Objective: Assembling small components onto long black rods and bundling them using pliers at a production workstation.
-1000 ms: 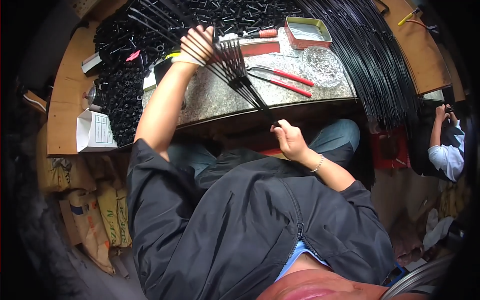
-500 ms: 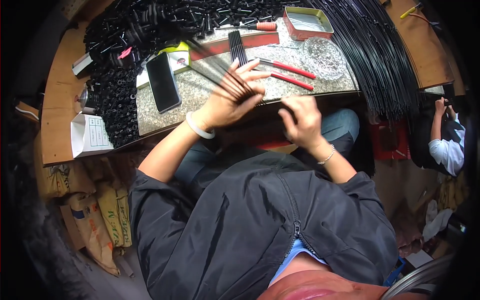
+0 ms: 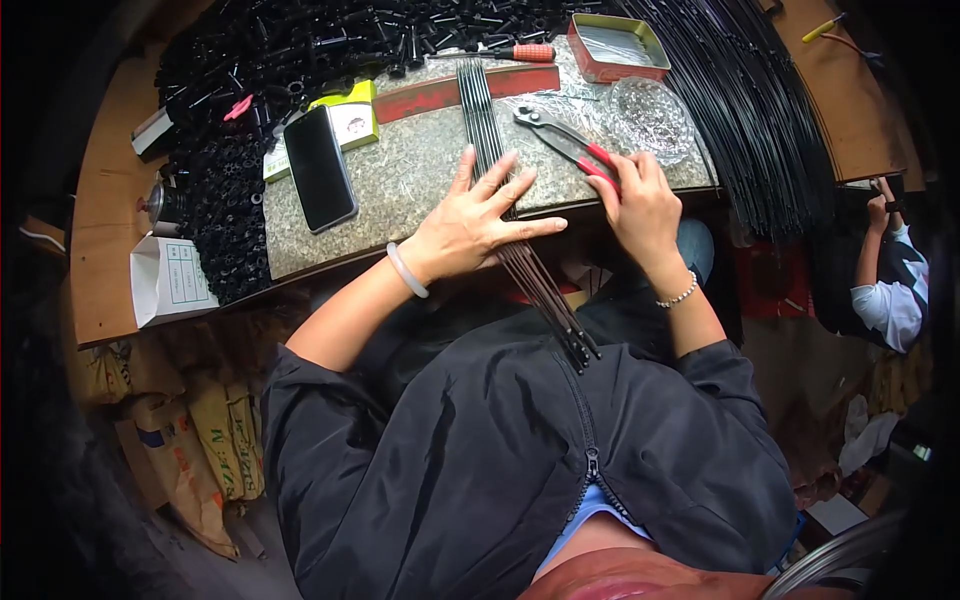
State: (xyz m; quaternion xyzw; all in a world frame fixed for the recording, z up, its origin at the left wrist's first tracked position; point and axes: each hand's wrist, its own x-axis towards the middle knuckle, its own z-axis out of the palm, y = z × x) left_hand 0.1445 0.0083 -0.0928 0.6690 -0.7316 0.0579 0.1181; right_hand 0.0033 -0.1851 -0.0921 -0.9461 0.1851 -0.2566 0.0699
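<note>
My left hand [image 3: 480, 222] lies with fingers spread across a row of thin black rods [image 3: 484, 130], pressing them on the stone slab. Their far ends lie over a red metal bar [image 3: 420, 92]; their dark-tipped near ends reach past the slab's edge over my lap. In my right hand [image 3: 643, 208] are the red handles of a pair of pliers [image 3: 557, 133], with fingers closed around them. The pliers' jaws point away from me and to the left, right of the rods and apart from them.
A phone [image 3: 320, 168] lies left on the slab [image 3: 400, 170], by a yellow-green box [image 3: 357, 112]. Black parts pile behind and left. Farther right are a screwdriver [image 3: 533, 53], a tin [image 3: 620, 72], a clear glass dish [image 3: 648, 118] and long black rods [image 3: 765, 150]. Another person [image 3: 890, 285] sits at right.
The rods, blurred and held in my left hand before, now lie flat beneath it. My right hand, apart from the pliers earlier, has taken hold of their handles.
</note>
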